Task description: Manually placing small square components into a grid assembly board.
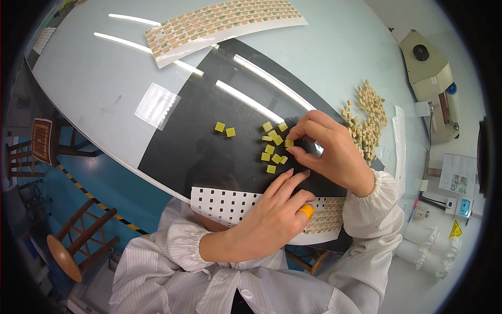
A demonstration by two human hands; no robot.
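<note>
Between thumb and forefinger, my right hand pinches a small yellow-green block just above the black mat. Several more yellow-green blocks lie loosely grouped to its left, and two others sit apart further left. My left hand rests with fingers stretched out across a white sheet at the near edge. An orange band circles one of its fingers. Left of that hand the sheet shows rows of dark square openings; to its right, rows of small tan pieces cover it.
A heap of tan blocks lies right of the mat. Across the far side stretches another sheet covered with tan pieces. A small clear sheet lies at the left. A beige machine stands at the right, wooden stools on the floor at left.
</note>
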